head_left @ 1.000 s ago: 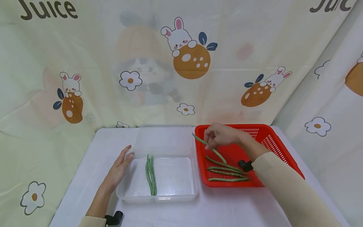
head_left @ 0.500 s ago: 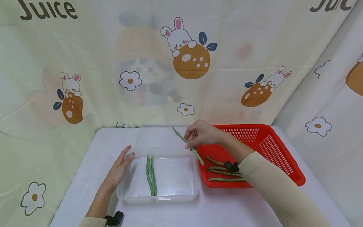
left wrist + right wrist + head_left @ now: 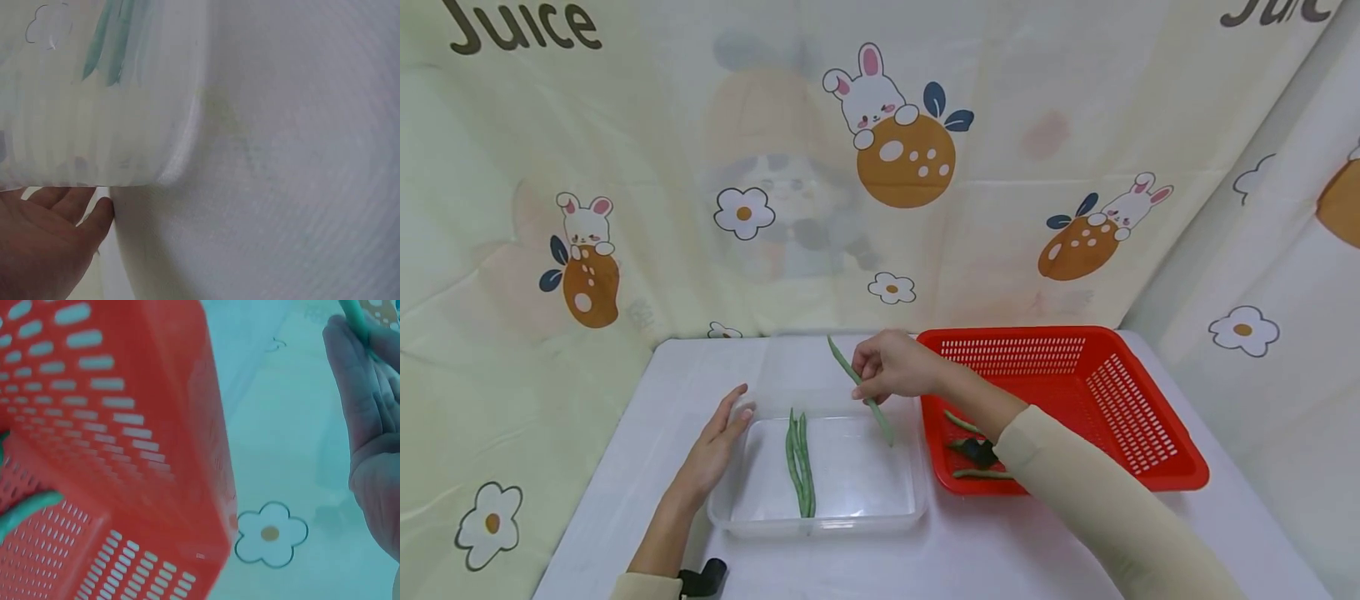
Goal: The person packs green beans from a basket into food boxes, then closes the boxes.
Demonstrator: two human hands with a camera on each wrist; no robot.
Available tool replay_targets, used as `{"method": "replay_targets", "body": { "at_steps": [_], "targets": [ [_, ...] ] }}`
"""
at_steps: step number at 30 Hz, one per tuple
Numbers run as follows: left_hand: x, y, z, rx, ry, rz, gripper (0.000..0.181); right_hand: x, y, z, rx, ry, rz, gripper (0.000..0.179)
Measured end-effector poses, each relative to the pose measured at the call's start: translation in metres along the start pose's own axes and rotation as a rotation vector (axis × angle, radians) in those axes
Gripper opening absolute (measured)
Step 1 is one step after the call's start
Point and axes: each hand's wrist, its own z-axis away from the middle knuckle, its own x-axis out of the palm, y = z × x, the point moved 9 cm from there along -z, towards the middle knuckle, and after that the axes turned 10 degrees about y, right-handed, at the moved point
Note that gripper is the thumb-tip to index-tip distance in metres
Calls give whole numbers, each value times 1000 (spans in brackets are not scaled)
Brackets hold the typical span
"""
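Pinched between the thumb and fingers of my right hand [image 3: 895, 365] is a green bean [image 3: 880, 419], held at a slant above the right part of a clear plastic box [image 3: 850, 525]. Inside that box, left of its middle, green beans [image 3: 801, 467] lie side by side. My left hand [image 3: 713, 450] rests against the box's left side, its fingers fairly straight. In the left wrist view the left hand [image 3: 50, 244] touches the box wall [image 3: 125, 150]. The right wrist view catches the right hand [image 3: 378, 419] with part of the bean at the top edge.
A red perforated basket [image 3: 1150, 425] stands right of the box, under my right forearm. More green beans [image 3: 981, 474] lie in it, partly hidden by the sleeve and the black wrist camera [image 3: 977, 452]. A printed curtain [image 3: 805, 167] hangs behind the white table [image 3: 1000, 558].
My right hand has carried the bean leftward from over the red basket to over the clear box. The left hand and the beans in the box have stayed put.
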Motion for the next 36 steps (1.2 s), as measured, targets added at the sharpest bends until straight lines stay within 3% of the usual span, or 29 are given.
{"method": "replay_targets", "body": {
  "at_steps": [7,15,19,26,36],
  "targets": [
    [0,3,2,3,-7,11,61,4,-5,-9,28,125,60,27],
    [0,3,2,10,4,4,60,30,-5,-20,29,107,70,91],
    [0,4,2,10,5,2,61,43,-7,-23,26,97,70,105],
    [0,2,0,-3,-6,9,60,60,-11,-29,8,92,101,97],
    [0,0,-1,-19,-6,20,60,78,6,-33,56,152,306,75]
  ]
}}
